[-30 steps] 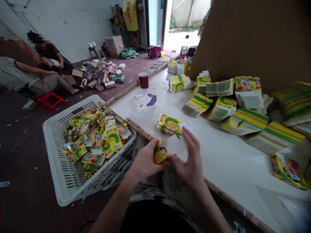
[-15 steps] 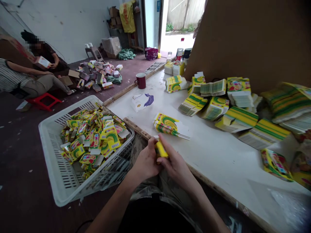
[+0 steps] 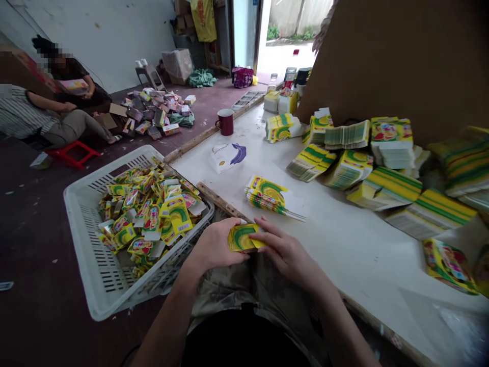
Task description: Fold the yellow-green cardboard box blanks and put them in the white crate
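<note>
A small yellow-and-green carton (image 3: 244, 237) lies across my lap at the table's edge, its printed face toward me. My left hand (image 3: 216, 244) wraps round its left end. On the right end rest the fingers of my right hand (image 3: 284, 250), gripping it near the flap; the thumb is hidden. Just beyond, on the white table (image 3: 336, 270), lies a stack of flat folded cartons (image 3: 267, 196) of the same print. At my left stands a white plastic crate (image 3: 82, 265) holding many formed cartons (image 3: 148, 214).
Bundles of flat cartons (image 3: 397, 188) line the right side below a brown board (image 3: 393, 61). A maroon mug (image 3: 226, 124) and a white-and-purple box (image 3: 227, 156) stand at the back left. Two people sit beyond the crate, near a pile of boxes (image 3: 156, 114).
The carton has turned from end-up between my hands to lying sideways, broad face showing. My right hand has shifted right to its end. The view has swung slightly left.
</note>
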The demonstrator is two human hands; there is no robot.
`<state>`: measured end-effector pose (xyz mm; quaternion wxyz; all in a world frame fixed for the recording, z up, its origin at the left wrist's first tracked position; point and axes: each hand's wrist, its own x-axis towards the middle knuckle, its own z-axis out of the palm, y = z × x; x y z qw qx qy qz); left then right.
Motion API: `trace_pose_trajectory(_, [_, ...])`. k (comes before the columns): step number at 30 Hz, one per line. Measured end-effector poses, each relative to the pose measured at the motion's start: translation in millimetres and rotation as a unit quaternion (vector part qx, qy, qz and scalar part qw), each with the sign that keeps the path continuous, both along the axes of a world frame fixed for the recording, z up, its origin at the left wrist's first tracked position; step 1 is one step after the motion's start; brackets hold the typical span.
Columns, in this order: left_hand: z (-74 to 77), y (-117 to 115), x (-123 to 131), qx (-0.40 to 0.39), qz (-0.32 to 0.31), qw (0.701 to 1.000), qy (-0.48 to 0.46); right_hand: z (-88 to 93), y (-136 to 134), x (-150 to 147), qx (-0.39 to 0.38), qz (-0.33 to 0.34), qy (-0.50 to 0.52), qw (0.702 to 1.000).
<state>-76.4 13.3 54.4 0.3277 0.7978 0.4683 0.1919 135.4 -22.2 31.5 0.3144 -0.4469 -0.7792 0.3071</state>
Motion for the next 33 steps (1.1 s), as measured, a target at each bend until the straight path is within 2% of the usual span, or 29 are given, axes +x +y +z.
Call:
trace_pose_trajectory(2, [-2.2, -1.9, 2.8, 0.006, 0.001, 1.000, -0.004, 5.4, -0.8, -2.9, -0.022, 0.001, 0.019, 1.000])
trace_pose_trajectory(5, [-5.6, -3.0, 5.3, 0.017, 0.022, 0.999, -0.031, 5.2, -1.9, -13.8, -0.037, -0.079, 0.096, 0.992])
trace_pose_trajectory(7, [-5.9, 2.2, -0.7, -0.018, 0.070, 0.987, -0.143, 1.1, 1.1, -17.3, -0.045, -0.121, 0.183, 0.975])
trace_pose_trajectory(8, [-5.4, 7.2, -6.7, -0.028, 0.128, 0.963, -0.237, -0.9, 4.8, -16.1, -0.046, -0.134, 0.215, 0.966])
trace_pose_trajectory(9, [-4.7, 13.5, -14.0, -0.029, 0.199, 0.921, -0.334, -2.5, 10.1, -12.9, -0.040, -0.153, 0.227, 0.961])
trace_pose_trajectory(10, [-4.1, 20.5, -22.0, -0.011, 0.293, 0.853, -0.432, -3.7, 16.9, -8.1, -0.026, -0.184, 0.209, 0.960])
trace_pose_trajectory(11, [-3.9, 27.5, -29.5, 0.013, 0.351, 0.804, -0.480, -4.4, 25.0, -2.4, -0.004, -0.224, 0.168, 0.960])
trace_pose_trajectory(13, [-5.8, 38.3, -39.1, 0.038, 0.407, 0.749, -0.522, -5.7, 42.9, 8.8, 0.033, -0.306, 0.049, 0.950])
trace_pose_trajectory(15, [-11.9, 41.2, -37.7, 0.025, 0.417, 0.731, -0.539, -7.9, 59.4, 15.8, 0.044, -0.343, -0.024, 0.938])
trace_pose_trajectory(20, [-32.4, 21.4, -1.8, -0.084, 0.372, 0.746, -0.546, -15.5, 77.5, 17.2, 0.057, -0.350, -0.059, 0.933])
trace_pose_trajectory(24, [-35.6, 4.1, 27.5, -0.139, 0.314, 0.775, -0.531, -10.4, 69.0, 14.5, 0.077, -0.362, -0.029, 0.929])
trace_pose_trajectory(26, [-34.9, -1.5, 39.2, -0.148, 0.266, 0.794, -0.527, -4.2, 56.8, 7.6, 0.072, -0.345, 0.011, 0.936])
trace_pose_trajectory(27, [-34.8, -3.5, 44.2, -0.142, 0.242, 0.801, -0.529, -1.0, 48.6, 1.9, 0.056, -0.320, 0.041, 0.945])
trace_pose_trajectory(29, [-34.8, -5.9, 51.7, -0.128, 0.214, 0.810, -0.531, 4.3, 29.6, -13.9, -0.027, -0.213, 0.149, 0.965])
trace_pose_trajectory(31, [-34.9, -6.1, 55.2, -0.117, 0.239, 0.812, -0.520, 7.0, 10.7, -32.4, -0.123, -0.095, 0.246, 0.957])
trace_pose_trajectory(33, [-34.9, -5.0, 54.3, -0.095, 0.292, 0.816, -0.490, 6.3, -3.1, -49.0, -0.155, -0.057, 0.291, 0.942])
